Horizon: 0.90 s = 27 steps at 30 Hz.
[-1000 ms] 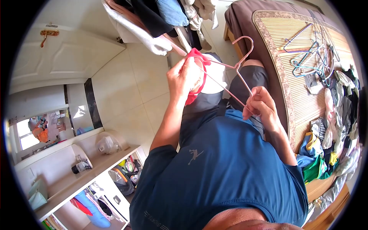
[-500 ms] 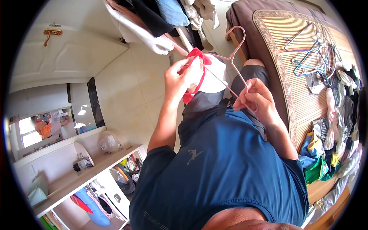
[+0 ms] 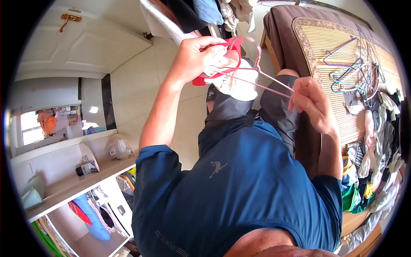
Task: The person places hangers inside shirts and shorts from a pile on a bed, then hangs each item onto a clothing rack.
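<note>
My left hand (image 3: 198, 58) pinches the red edge of a red and white garment (image 3: 240, 88), which hangs above my knees. A pink clothes hanger (image 3: 258, 58) lies across it, with its left end inside or behind the cloth; I cannot tell which. My right hand (image 3: 313, 103) grips the hanger's other end, to the right of the garment. The hook points away from me, close to the red cloth.
Clothes (image 3: 208, 10) hang ahead. To the right, a bed with a woven mat (image 3: 319, 43) bears a heap of hangers (image 3: 353, 70) and piled clothes (image 3: 376, 141). On the left are open shelves (image 3: 64, 167) and a white door (image 3: 77, 47).
Both hands have moved apart, my left one up and left, my right one to the right. The hanger has turned flatter, and its left end sits farther into the garment's area.
</note>
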{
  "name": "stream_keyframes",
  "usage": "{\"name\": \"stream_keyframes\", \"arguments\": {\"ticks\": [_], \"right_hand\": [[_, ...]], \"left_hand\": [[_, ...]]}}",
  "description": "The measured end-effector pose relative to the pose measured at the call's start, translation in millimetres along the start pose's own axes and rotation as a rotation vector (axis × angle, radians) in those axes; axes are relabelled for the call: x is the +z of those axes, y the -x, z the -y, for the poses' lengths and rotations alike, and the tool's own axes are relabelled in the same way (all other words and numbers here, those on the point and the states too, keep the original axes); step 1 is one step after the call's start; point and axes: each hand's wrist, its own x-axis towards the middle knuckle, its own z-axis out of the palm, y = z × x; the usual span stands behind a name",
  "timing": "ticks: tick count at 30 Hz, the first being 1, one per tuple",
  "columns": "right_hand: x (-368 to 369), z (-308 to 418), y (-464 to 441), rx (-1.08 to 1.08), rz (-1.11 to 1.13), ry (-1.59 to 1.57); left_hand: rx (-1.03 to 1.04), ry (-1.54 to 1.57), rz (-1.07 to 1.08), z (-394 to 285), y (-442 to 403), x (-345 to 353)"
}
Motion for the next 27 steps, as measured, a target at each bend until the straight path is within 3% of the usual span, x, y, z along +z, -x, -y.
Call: {"name": "stream_keyframes", "arguments": {"ticks": [3, 8, 11, 15, 20, 22, 27], "right_hand": [[-15, 20, -7, 0.000, 0.026, 0.219], [-41, 33, -28, -0.056, 0.087, 0.313], [-46, 38, -40, -0.062, 0.207, 0.325], [-42, 38, -55, -0.075, 0.207, 0.368], [-20, 24, -74, -0.035, 0.293, 0.318], [-9, 16, -79, -0.015, 0.309, 0.302], [0, -19, -85, 0.020, 0.337, 0.003]], "left_hand": [[0.015, 0.080, 0.085, -2, -4, 10], [0.034, 0.064, 0.129, -6, -2, 17], [0.017, 0.181, 0.211, -5, 0, 19], [-0.012, 0.273, 0.244, -3, 0, 20], [-0.107, 0.536, 0.325, -7, -1, 27], [-0.263, 0.815, 0.390, -14, 0, 31], [-0.358, 0.995, 0.445, -11, 2, 30]]}}
